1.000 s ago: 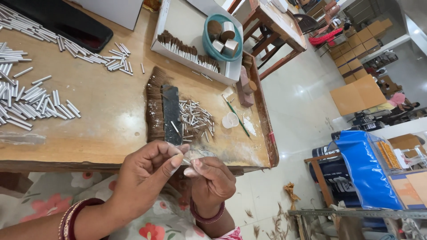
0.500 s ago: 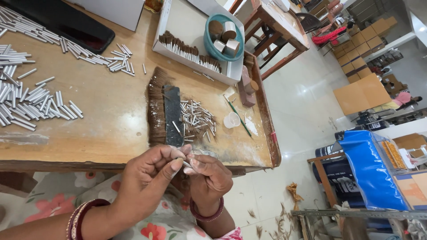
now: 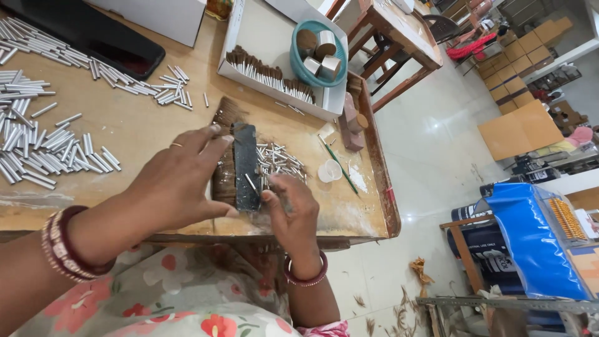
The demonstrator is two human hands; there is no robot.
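Observation:
My left hand (image 3: 178,181) reaches over a bundle of brown bristles (image 3: 226,114) on the wooden table (image 3: 143,125). Its fingers are spread, with fingertips touching the dark flat bar (image 3: 245,163) that lies along the bundle. My right hand (image 3: 290,209) sits just right of the bar at the table's near edge. Its fingers are curled together, and anything inside them is hidden. A small heap of short metal tubes (image 3: 279,159) lies just beyond the right hand. One tube rests on the bar.
Several metal tubes (image 3: 43,146) cover the table's left. A black flat object (image 3: 93,43) lies at the back. A white tray (image 3: 240,37) holds a row of brown tufts and a teal bowl (image 3: 318,53). A small white cup (image 3: 329,170) and green stick (image 3: 340,167) lie right.
Both hands were pinched together below the table edge. Now they have parted and moved up onto the table, the left onto the bristle bundle, the right beside the bar.

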